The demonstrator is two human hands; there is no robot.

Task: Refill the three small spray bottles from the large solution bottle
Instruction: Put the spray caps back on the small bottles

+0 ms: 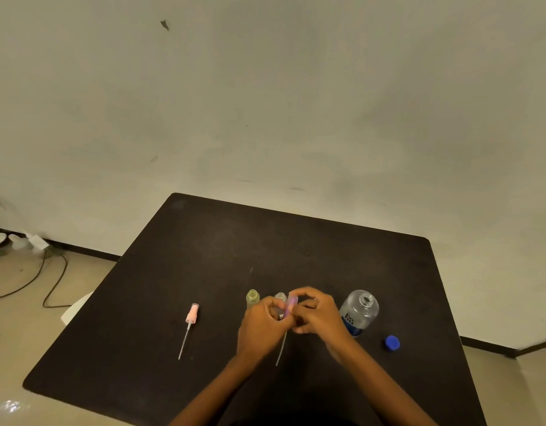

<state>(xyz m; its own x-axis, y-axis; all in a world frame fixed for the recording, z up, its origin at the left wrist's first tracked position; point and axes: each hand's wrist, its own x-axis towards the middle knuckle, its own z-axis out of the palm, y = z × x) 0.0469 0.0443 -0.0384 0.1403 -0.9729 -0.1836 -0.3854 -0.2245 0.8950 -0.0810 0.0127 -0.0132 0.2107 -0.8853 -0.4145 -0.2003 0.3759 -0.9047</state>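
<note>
Both hands meet in the middle of the worktop (204, 256), toward its near edge. The left hand (262, 329) and right hand (317, 315) have curled fingers that pinch a purple spray head (292, 302); its thin tube (280, 348) points down toward the near edge. Just behind stand a clear small bottle (280, 297) and a yellow small bottle (252, 298). The open large solution bottle (359, 310) stands at the right, near its blue cap (392, 343). A pink spray head (192, 315) lies at the left.

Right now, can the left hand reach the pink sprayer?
Probably yes: the pink sprayer lies alone on the table left of the left hand, nothing between. But it and the right hand grip the purple sprayer.
</note>
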